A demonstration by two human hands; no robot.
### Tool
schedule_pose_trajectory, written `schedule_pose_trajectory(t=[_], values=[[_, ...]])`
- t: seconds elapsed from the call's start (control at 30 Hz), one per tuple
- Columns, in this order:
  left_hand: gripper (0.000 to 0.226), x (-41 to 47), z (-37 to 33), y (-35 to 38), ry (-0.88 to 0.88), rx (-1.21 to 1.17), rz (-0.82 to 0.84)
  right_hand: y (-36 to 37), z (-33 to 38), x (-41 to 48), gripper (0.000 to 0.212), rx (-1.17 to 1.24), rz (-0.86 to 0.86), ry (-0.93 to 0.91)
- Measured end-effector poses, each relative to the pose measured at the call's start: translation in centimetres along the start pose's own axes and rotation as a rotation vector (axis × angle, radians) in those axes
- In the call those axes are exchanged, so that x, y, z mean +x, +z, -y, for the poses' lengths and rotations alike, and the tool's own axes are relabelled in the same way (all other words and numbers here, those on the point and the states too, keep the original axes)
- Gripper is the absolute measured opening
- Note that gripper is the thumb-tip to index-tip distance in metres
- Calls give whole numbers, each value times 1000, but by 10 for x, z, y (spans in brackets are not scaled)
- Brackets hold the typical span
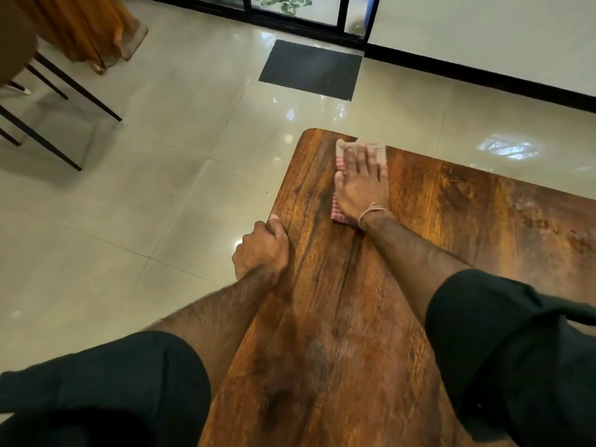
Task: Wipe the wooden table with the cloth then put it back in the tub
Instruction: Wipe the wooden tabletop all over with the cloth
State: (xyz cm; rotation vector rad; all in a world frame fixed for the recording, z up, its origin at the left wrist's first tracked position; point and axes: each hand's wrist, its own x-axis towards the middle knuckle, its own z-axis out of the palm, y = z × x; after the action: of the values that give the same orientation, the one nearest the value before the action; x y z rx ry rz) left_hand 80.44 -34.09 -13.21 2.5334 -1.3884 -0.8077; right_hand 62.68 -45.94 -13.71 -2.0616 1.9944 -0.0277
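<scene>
Cloth (339, 212) first, seen from the head camera, my one view: it is a red-and-white checked piece lying flat on the wooden table (322, 317), close to the table's far rounded corner, at roughly 2 o'clock from the middle of my frame. Its far end is smeared by blur, so I cannot read the weave there. The right hand (361, 185) lies palm down on top of it, fingers straight and slightly spread, pointing to 12 o'clock and pressing the fabric against the wood; nothing is curled or pinched. A thin thread band (371, 211) circles that wrist. The left hand (261, 250) sits at 8 o'clock from the cloth, apart from it, on the table's left edge. Its thumb lies along the top of the rim and the fingers wrap down over the side, clamped on the edge, though their tips are hidden beneath. Both forearms are bare, with black sleeves (503, 350) pushed up at 4 and 8 o'clock.

Off the table, the glossy tiled floor (161, 204) fills the left half. A dark mat (309, 69) lies at 12 o'clock before a black-framed glass door (342, 11). At 10 o'clock I see thin black chair legs (77, 86) and, beside them, an orange drape (87, 24) reaching the floor
</scene>
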Motion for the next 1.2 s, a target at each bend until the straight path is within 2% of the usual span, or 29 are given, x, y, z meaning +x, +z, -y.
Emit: schedule_pose_trajectory(t=[0.1,0.17,0.27,0.37,0.53,0.67,0.77,0.87,1.07,1.2], values=[[72,-1,0,-1,7,-2,5,1,2,-4,62,0,46,-182],[72,0,-1,-1,16,-20,14,-4,-23,1,63,-26,34,-219],[70,1,0,0,15,-18,17,-14,-58,16,62,-9,-36,8],[69,2,-1,1,10,7,-2,-11,-48,25,64,16,-69,186],[67,-1,2,3,15,2,-4,2,19,37,65,21,-30,-21],[67,1,1,3,14,9,8,-5,-6,41,62,-9,10,-145],[69,2,0,3,11,7,13,-10,-36,43,64,-14,-51,32],[69,2,1,2,5,11,3,-6,-16,45,65,-12,-54,156],[68,1,2,2,8,4,23,7,44,44,64,-48,4,-153],[65,1,2,2,-10,-16,23,19,49,-6,62,-120,68,-449]])
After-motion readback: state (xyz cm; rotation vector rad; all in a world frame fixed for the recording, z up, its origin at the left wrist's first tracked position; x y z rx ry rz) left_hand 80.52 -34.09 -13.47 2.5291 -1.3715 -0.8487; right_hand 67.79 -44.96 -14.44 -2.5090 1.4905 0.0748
